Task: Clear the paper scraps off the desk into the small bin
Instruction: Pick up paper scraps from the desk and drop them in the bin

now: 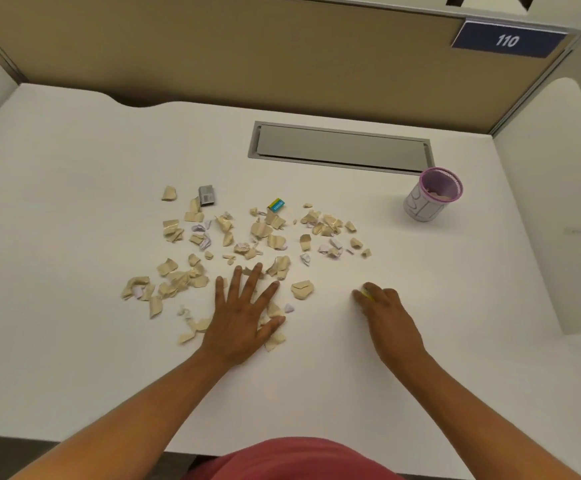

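Note:
Several beige and pale lilac paper scraps point(258, 233) lie scattered over the middle of the white desk point(74, 341). My left hand point(244, 317) rests flat on the nearest scraps, fingers spread, with a few pieces under its palm. My right hand point(382, 313) lies to the right on bare desk, fingers curled around something small and yellowish at its tip; I cannot tell what it is. The small bin point(432, 195), a pink mesh cup with a white patterned side, stands upright at the far right and holds some scraps.
A grey matchbox-like box point(207, 195) and a small blue-yellow box point(276, 205) sit among the far scraps. A grey cable hatch point(341, 148) is set into the desk behind them. Beige partition walls close in the back and right side.

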{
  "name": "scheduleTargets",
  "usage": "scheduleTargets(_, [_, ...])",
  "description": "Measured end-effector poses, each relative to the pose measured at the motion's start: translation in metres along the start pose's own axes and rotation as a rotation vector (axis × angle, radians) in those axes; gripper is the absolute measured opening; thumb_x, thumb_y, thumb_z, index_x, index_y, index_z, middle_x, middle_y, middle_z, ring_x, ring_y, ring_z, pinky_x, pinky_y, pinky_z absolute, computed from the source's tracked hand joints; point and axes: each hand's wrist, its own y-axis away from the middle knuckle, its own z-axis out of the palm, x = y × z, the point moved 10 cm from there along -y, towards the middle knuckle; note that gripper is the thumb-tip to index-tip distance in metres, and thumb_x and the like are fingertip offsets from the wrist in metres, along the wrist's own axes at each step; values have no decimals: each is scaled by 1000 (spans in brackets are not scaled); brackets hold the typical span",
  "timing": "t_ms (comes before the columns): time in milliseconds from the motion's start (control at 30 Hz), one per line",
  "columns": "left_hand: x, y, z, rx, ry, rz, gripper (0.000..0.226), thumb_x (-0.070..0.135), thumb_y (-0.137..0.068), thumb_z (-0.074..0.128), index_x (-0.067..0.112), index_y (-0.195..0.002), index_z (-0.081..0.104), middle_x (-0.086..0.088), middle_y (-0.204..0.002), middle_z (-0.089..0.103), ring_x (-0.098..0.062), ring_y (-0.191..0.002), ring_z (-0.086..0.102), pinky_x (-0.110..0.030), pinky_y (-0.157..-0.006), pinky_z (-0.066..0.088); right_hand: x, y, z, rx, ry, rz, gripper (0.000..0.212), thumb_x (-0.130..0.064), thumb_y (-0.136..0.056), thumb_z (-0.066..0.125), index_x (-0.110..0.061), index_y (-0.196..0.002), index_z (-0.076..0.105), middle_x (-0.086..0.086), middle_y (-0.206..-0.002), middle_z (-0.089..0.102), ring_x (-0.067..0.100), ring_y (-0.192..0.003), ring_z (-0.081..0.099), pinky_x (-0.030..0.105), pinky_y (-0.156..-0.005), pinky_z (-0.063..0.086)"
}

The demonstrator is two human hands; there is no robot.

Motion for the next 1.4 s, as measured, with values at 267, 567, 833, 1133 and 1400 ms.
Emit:
scheduleTargets(267, [33,-22,-36,325,60,150,21,28,-97,63,18,-113,73,-3,-119,71,-31,-110,65,-49,-93,50,-29,-19,-7,29,-138,-102,16,0,-86,55,-11,-89,66,1,-101,64,23,-98,56,39,-80,51])
scheduleTargets(567, [19,-66,-48,290,429,-23,14,3,-95,64,7,-96,77,-4,-93,75,-27,-86,71,-21,-79,46,57,-47,-48,154,-1140,421,20,-1,-79,80,-21,-81,84,-2,-76,80,7,-67,75,31,-81,64])
scheduleTargets(833, [24,-114,-63,290,1042,-488,10,14,-88,81,21,-91,74,10,-85,75,3,-80,68,-1,-69,47,165,-113,-193,558,-753,421,14,-15,-79,79,-19,-91,85,-4,-83,80,9,-83,72,25,-80,57])
scheduleTargets(1133, [179,-269,-115,195,1152,-322,21,19,-84,85,21,-104,80,-3,-90,80,-19,-76,77,-32,-66,65,176,-185,-189,164,-359,251,18,-11,-86,77,-11,-103,83,7,-109,78,22,-103,70,30,-86,57])
scheduleTargets(1400, [242,-356,-107,74,742,-226,14,15,-87,84,8,-99,84,-10,-98,80,-24,-91,75,-28,-74,54,215,-185,-211,190,-546,244,22,0,-87,72,-12,-101,84,9,-98,80,20,-87,71,30,-75,61])
